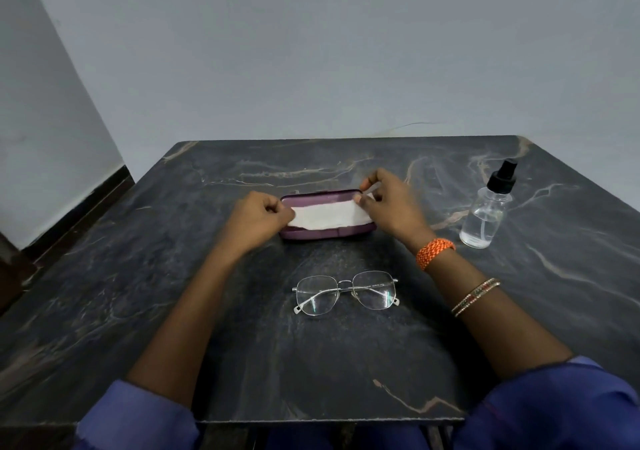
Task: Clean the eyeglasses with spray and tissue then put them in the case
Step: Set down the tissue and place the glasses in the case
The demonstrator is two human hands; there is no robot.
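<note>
Thin silver wire-framed eyeglasses with clear lenses (347, 293): lay folded at centre frame on the dark marbled stone table (519, 311), touched by neither hand. Judged light, springy and fragile; lenses easily smeared and scratched against stone. Best taken at the bridge or by the hinge corners, never across the glass.

Just above them in the picture, a white folded tissue strip (327, 215): stretched flat over the purple oval hard-shell case (325, 233). Soft, nearly weightless, likely to tear under a sharp tug. Left hand (254, 219), grip pinched on the strip's left end. Right hand (389, 200), grip pinched on its right end, fingers curled.

Case itself: looked rigid and smooth; open or closed could not be told beneath the tissue.

Right of frame, well apart from the rest: small clear glass spray bottle with black pump top (486, 207), upright, part filled with clear liquid. Probably slick and breakable, safest gripped round the body.
</note>
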